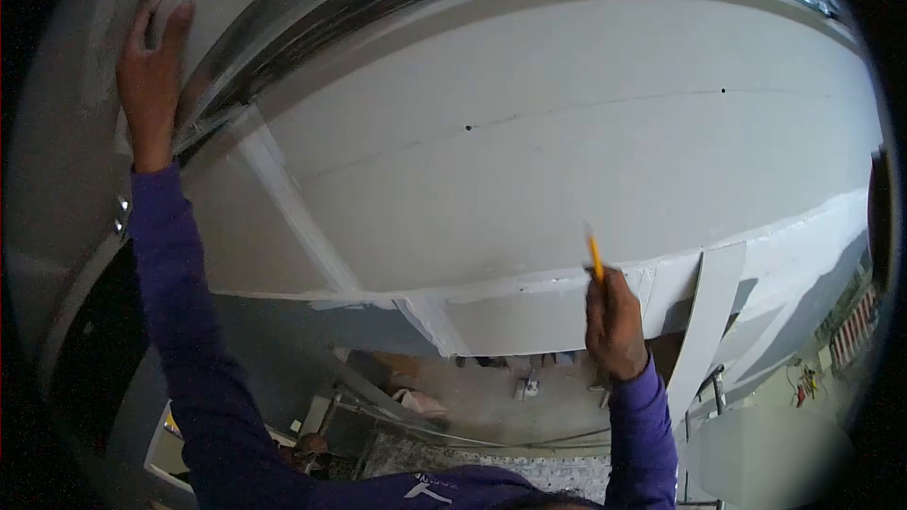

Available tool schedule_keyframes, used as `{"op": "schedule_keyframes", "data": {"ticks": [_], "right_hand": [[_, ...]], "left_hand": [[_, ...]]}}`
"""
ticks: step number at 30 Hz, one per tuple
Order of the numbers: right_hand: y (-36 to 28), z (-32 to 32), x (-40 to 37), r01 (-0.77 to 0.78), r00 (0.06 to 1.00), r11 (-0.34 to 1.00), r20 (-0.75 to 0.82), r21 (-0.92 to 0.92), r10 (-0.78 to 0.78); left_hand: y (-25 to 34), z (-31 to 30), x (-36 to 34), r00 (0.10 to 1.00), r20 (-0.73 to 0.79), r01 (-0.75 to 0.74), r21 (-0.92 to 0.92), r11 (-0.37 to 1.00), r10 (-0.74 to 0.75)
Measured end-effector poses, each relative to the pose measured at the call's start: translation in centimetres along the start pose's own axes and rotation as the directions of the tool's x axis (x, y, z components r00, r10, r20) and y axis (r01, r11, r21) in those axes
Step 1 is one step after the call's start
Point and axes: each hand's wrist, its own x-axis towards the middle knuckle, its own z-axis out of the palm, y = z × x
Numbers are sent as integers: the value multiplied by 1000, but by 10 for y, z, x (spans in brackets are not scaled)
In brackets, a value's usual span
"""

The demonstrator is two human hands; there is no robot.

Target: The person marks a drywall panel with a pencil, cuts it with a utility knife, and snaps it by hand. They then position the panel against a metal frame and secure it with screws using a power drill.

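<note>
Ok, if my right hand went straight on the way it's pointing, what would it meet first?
Probably the large white panel, with the yellow tool in your right hand touching it first, though any gap is hard to judge here.

A building interior under construction: bare plasterboard [567, 170] with white filled joints [291, 194], exposed metal framing [354, 21] and, dimly below, what looks like scaffold railing [719, 395]

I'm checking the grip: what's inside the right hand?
A yellow pencil-like stick. One end shows above the right hand; the gripped part is covered, so I can't see it.
</note>
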Motion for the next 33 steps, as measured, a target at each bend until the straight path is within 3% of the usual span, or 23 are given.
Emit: {"op": "schedule_keyframes", "data": {"ticks": [3,6,9,11,15,18,21,24,26,27,28,29,30,31,32,33], "right_hand": [[-61,28,57,86,996,996,41,-34,-85],[-108,68,117,396,902,900,-106,-184,-419],[-143,94,172,433,834,851,-227,-296,-503],[-149,106,201,432,761,774,-274,-463,-589],[-163,109,215,276,790,800,-349,-533,-505],[-155,109,195,79,944,737,-187,-671,-271],[-147,110,165,55,997,698,3,-714,-76],[-174,86,126,-39,990,728,-126,-684,-66],[-197,58,111,28,927,727,-255,-686,-276],[-193,36,114,159,841,654,-246,-740,-482],[-186,9,121,176,748,586,-280,-791,-602],[-203,-17,127,154,753,681,-361,-716,-550],[-202,-58,148,265,651,464,-198,-845,-733],[-220,-79,167,150,655,418,-227,-896,-721],[-227,-113,190,176,637,381,-191,-908,-747],[-225,-144,214,232,646,357,-131,-905,-752]], "left_hand": [[11,5,-4,984,-78,-168,-60,984,163],[-11,13,6,979,-59,-197,-13,980,196],[14,9,-2,988,-98,-115,41,992,119],[41,6,-15,959,-232,-181,-53,982,164],[38,5,-19,937,-308,-209,-122,970,164],[35,6,-15,936,-311,-221,-150,964,167],[29,9,-9,941,-288,-233,-175,957,177],[19,12,-5,949,-256,-233,-190,954,181],[10,13,0,957,-229,-227,-197,954,180],[6,14,3,959,-214,-231,-195,953,188],[1,14,6,962,-188,-236,-195,952,200],[-2,12,8,965,-152,-242,-196,950,214],[-5,7,9,968,-113,-245,-200,949,225],[-4,2,8,969,-79,-244,-208,947,232],[-3,-10,4,966,-26,-252,-282,925,256],[-4,11,3,947,-227,-272,-191,943,227]]}}
